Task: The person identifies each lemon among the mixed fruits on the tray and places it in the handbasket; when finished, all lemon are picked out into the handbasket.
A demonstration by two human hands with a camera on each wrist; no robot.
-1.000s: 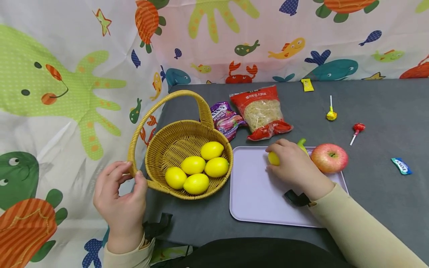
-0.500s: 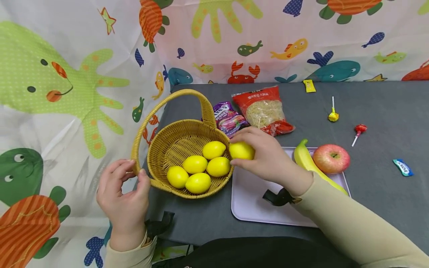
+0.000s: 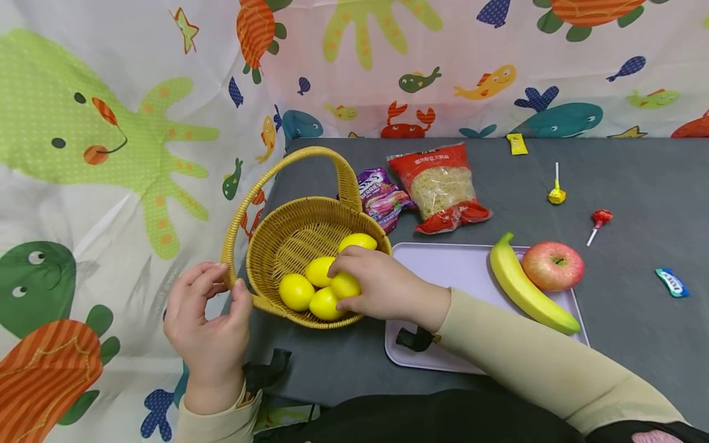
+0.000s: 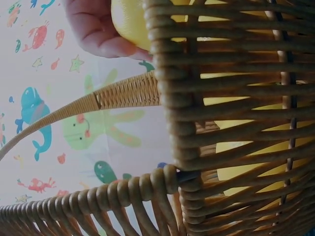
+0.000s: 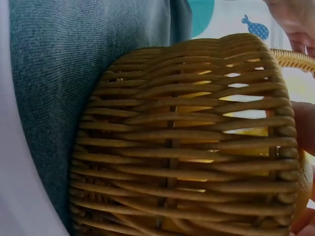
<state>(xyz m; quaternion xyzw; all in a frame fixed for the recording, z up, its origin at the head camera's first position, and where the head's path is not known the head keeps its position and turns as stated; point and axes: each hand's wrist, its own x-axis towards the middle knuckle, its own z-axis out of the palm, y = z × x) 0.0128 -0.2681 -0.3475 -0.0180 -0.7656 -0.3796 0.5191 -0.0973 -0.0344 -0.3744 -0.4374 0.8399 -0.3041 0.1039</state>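
A yellow wicker basket (image 3: pixel 279 243) with a tall arched handle (image 3: pixel 228 246) stands on the table, several lemons (image 3: pixel 296 291) lying inside it. At the left, my left hand (image 3: pixel 207 335) pinches the lower part of that handle between thumb and fingertips. My right hand (image 3: pixel 393 286) grips one more lemon (image 3: pixel 346 285) over the basket's right side, close above the others. From the left wrist view, the held lemon (image 4: pixel 129 22) shows at the basket's rim, with fingers of the right hand (image 4: pixel 93 27) behind it. The basket's woven side (image 5: pixel 182 142) fills most of the right wrist view.
Right of the basket lies a lilac tray (image 3: pixel 432 264) bearing a banana (image 3: pixel 526 289) and an apple (image 3: pixel 552 266). Behind are a purple berry packet (image 3: pixel 382 195) and a red pasta bag (image 3: pixel 440 187). Lollipops (image 3: pixel 556 195) and small wrapped sweets (image 3: pixel 672 283) lie farther right.
My right hand has carried a lemon leftward from the tray to over the basket, uncovering the banana. My left hand keeps its pinch on the handle.
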